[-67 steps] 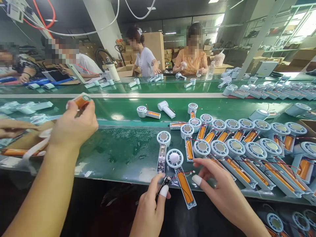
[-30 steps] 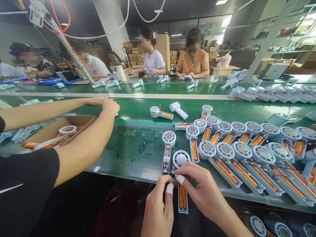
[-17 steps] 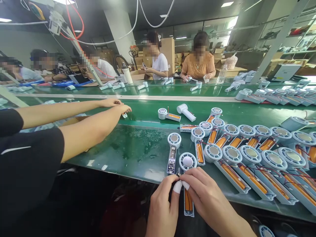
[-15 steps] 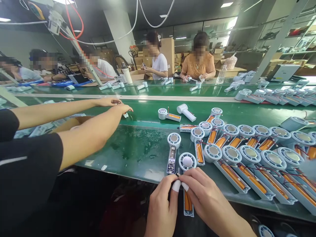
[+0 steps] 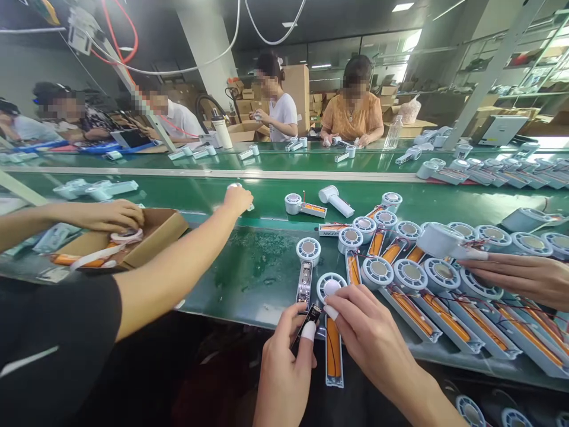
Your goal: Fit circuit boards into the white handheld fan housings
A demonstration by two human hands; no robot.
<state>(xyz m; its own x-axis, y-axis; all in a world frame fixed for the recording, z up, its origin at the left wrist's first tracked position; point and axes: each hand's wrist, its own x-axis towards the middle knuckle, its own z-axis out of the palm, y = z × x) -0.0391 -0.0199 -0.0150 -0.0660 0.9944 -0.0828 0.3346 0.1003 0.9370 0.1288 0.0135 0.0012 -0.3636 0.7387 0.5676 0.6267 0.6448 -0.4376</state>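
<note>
My left hand [image 5: 284,367], a white cot on its thumb, grips a narrow black circuit board [image 5: 313,315], tilted up. Just right of it, my right hand [image 5: 377,344] is closed with thumb and fingertips together by the head of a handheld fan; whatever is pinched there is too small to make out. That handheld fan [image 5: 333,362] lies with its round head on the bench edge and its open handle toward me, showing an orange battery and dark wire. Behind my left hand lies another fan [image 5: 307,252] with a circuit board in its handle.
Rows of open fans [image 5: 411,276] with orange batteries cover the bench at right. There a co-worker's hand [image 5: 524,276] holds a fan. At left, another person's arm [image 5: 186,255] reaches across, beside a cardboard box [image 5: 155,237]. A green belt [image 5: 200,198] runs behind.
My hands have moved slightly apart, and the circuit board now shows tilted in my left hand. A co-worker's hand with a fan has come in at right. The left neighbour's hand is now at the box.
</note>
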